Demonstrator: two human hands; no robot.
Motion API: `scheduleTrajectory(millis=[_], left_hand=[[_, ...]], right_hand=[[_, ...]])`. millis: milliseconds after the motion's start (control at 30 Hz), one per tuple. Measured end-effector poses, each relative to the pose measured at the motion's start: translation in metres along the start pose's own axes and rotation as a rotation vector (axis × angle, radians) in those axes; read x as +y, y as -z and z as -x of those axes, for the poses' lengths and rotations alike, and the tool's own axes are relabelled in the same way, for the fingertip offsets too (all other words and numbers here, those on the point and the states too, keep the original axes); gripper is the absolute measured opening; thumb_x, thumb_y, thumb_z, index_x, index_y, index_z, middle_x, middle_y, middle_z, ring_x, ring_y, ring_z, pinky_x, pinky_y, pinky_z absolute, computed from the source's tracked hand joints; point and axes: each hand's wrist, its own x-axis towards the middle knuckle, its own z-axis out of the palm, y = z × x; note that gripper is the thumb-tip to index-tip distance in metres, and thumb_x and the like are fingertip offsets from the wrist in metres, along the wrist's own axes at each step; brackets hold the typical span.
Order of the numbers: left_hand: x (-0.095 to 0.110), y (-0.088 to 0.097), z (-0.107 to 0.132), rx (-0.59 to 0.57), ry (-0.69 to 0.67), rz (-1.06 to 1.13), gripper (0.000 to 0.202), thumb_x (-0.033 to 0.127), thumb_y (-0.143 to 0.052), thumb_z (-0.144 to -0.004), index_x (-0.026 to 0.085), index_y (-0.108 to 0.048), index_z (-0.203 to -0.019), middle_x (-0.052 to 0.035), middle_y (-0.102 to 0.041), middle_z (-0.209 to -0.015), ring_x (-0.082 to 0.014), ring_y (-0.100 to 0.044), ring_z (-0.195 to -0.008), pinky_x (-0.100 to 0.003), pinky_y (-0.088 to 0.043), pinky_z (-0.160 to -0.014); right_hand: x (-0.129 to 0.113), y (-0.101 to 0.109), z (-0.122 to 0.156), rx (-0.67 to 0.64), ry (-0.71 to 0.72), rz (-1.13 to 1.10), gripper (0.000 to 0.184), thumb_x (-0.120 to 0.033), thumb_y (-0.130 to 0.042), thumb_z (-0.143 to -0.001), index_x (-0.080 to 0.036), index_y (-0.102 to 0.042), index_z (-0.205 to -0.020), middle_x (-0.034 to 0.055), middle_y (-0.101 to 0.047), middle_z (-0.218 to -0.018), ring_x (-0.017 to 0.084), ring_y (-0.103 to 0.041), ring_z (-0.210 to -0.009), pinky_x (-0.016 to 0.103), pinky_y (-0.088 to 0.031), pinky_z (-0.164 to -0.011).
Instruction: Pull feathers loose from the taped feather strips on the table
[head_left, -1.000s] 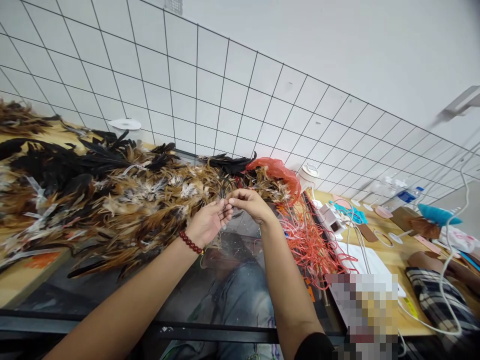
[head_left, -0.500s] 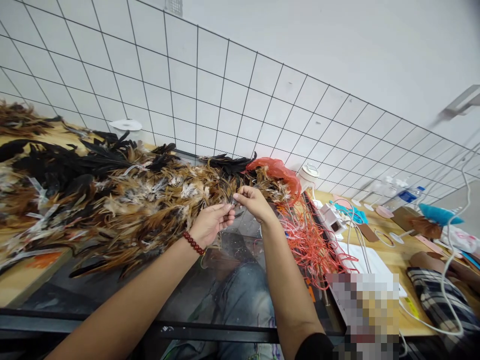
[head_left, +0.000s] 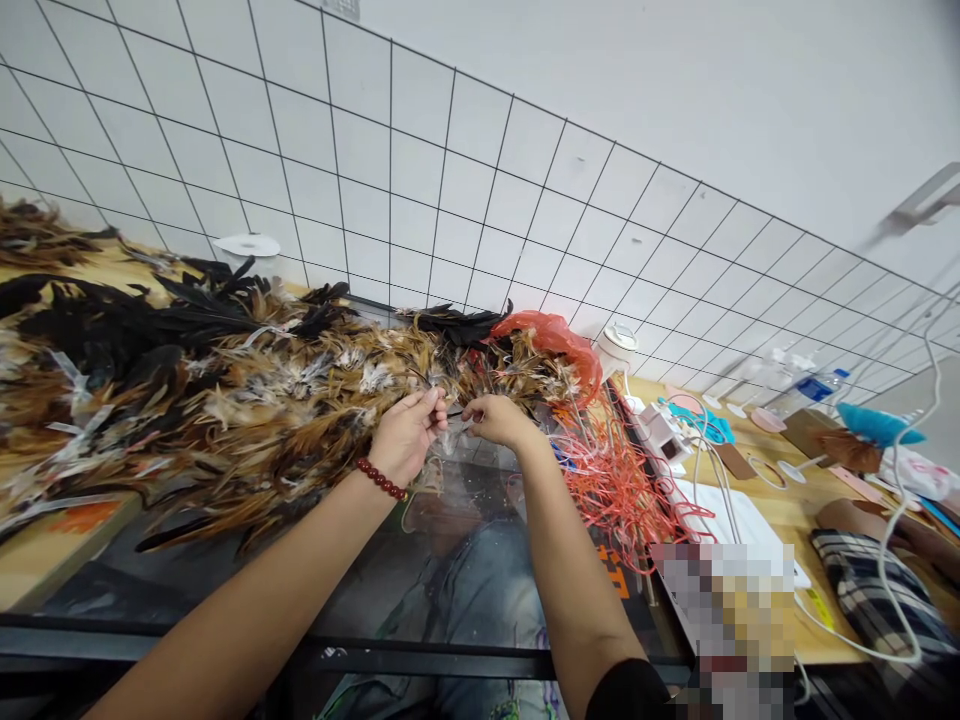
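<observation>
My left hand (head_left: 409, 432), with a dark red bead bracelet (head_left: 381, 480) at its wrist, is closed in a pinch. A small feather seems to be between its fingertips, mostly hidden against the pile behind. Just to the right, my right hand (head_left: 501, 420) has its fingers curled together; what they hold, if anything, is too small to make out. A narrow gap separates the two hands. Behind and left of them spreads a big heap of brown feathers (head_left: 292, 400) with pale bases. Longer black feathers (head_left: 135, 320) lie along its back.
Red plastic bag (head_left: 551, 335) and tangled red cords (head_left: 615, 490) lie to the right. Beyond are a white lidded container (head_left: 619, 345), cables and a water bottle (head_left: 821, 385). A black wire grid (head_left: 390, 180) stands behind. Another person's plaid sleeve (head_left: 877, 590) is at far right.
My hands, which met at the fingertips, have come apart. The left has moved slightly left and up; the right has dropped a little, its fingers curling in.
</observation>
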Motion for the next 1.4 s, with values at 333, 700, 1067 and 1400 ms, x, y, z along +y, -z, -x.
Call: scheduleTrajectory(millis=[333, 700, 1067, 1400], left_hand=[[0.0, 0.001, -0.001, 0.042, 0.019, 0.05, 0.001, 0.009, -0.064, -0.079, 0.009, -0.065, -0.08, -0.001, -0.058, -0.066, -0.0061, -0.055, -0.057, -0.017, -0.048, -0.054], [-0.007, 0.006, -0.004, -0.047, -0.067, -0.202, 0.026, 0.029, -0.08, -0.064, 0.01, -0.07, -0.079, -0.0108, -0.071, -0.088, -0.0157, -0.066, -0.08, -0.029, -0.052, -0.076], [-0.01, 0.004, 0.0, -0.218, -0.001, -0.507, 0.034, 0.041, -0.079, -0.06, 0.012, -0.062, -0.058, -0.0016, -0.058, -0.056, -0.0096, -0.053, -0.049, -0.024, -0.046, -0.053], [-0.006, 0.005, 0.0, -0.169, 0.074, -0.194, 0.024, 0.029, -0.079, -0.066, 0.013, -0.061, -0.07, 0.001, -0.056, -0.06, -0.0088, -0.054, -0.054, -0.022, -0.047, -0.056]], right_hand=[[-0.008, 0.013, 0.008, 0.025, 0.015, -0.066, 0.016, -0.013, -0.052, -0.08, -0.018, -0.066, -0.086, 0.0026, -0.07, -0.082, 0.013, -0.059, -0.076, 0.022, -0.039, -0.07], [-0.033, 0.047, 0.03, 0.126, 0.187, -0.301, 0.015, -0.01, -0.054, -0.077, -0.014, -0.069, -0.08, -0.0006, -0.066, -0.071, 0.009, -0.052, -0.062, 0.021, -0.036, -0.064], [-0.029, 0.049, 0.031, 0.201, 0.268, -0.419, 0.01, -0.015, -0.056, -0.077, -0.017, -0.063, -0.084, -0.0028, -0.061, -0.071, 0.01, -0.053, -0.066, 0.022, -0.04, -0.067], [-0.019, 0.044, 0.02, 0.46, -0.07, -0.406, 0.018, -0.018, -0.056, -0.078, -0.019, -0.064, -0.094, 0.0012, -0.064, -0.077, 0.014, -0.056, -0.071, 0.029, -0.044, -0.074]])
